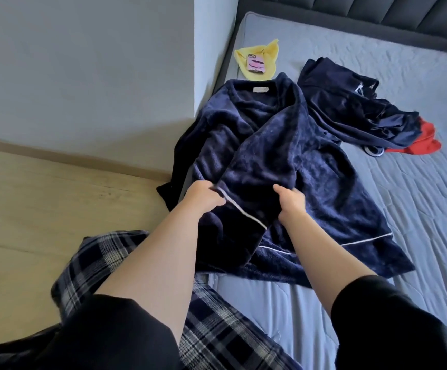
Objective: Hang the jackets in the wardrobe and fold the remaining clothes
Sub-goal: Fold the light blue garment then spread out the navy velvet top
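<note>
Partly hidden: left hand (203, 197) fingers under navy robe (283, 161) sleeve; right hand (290, 200) also gripping it

4 garments (283, 145), 1 phone (336, 63), 2 hands (203, 197)

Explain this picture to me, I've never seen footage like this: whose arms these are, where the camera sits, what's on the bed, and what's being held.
There is one picture, from a camera on a person's head, looking down at their own bare arms. No machine is involved. The left hand and right hand both grip a white-piped edge of a fluffy navy robe spread on the grey bed. Farther back lie a dark navy garment over something red, and a yellow cloth with a pink phone on it. A plaid blanket lies near the person.
</note>
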Demonstrator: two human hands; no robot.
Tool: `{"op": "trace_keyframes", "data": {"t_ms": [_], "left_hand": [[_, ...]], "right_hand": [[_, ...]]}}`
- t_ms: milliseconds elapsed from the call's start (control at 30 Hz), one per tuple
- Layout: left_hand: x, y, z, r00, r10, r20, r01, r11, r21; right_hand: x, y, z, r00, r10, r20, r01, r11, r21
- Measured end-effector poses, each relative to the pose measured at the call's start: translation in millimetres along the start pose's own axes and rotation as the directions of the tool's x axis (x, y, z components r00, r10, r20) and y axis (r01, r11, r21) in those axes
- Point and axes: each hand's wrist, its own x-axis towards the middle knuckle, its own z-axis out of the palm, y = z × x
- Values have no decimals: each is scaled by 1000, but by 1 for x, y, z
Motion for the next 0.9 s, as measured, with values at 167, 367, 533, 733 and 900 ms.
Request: {"op": "trace_keyframes", "data": {"t_ms": [167, 367, 533, 733, 900], "left_hand": [[0, 0, 1, 982, 11, -190, 34, 972, 233], [13, 15, 38, 827, 518, -217, -328, 759, 562], [49, 22, 61, 839, 544, 16, -421, 630, 652], [90, 49, 83, 838, 537, 97, -472, 623, 624], [107, 73, 102, 821, 562, 100, -492, 608, 624]], "right_hand": [[16, -5, -8, 996, -93, 12, 90, 920, -382], [44, -19, -11, 995, -96, 1, 89, 914, -395], [71, -40, -4, 999, -38, -28, 32, 981, -190], [110, -81, 12, 991, 83, 102, -105, 968, 227], [143, -133, 25, 995, -95, -13, 95, 991, 91]]}}
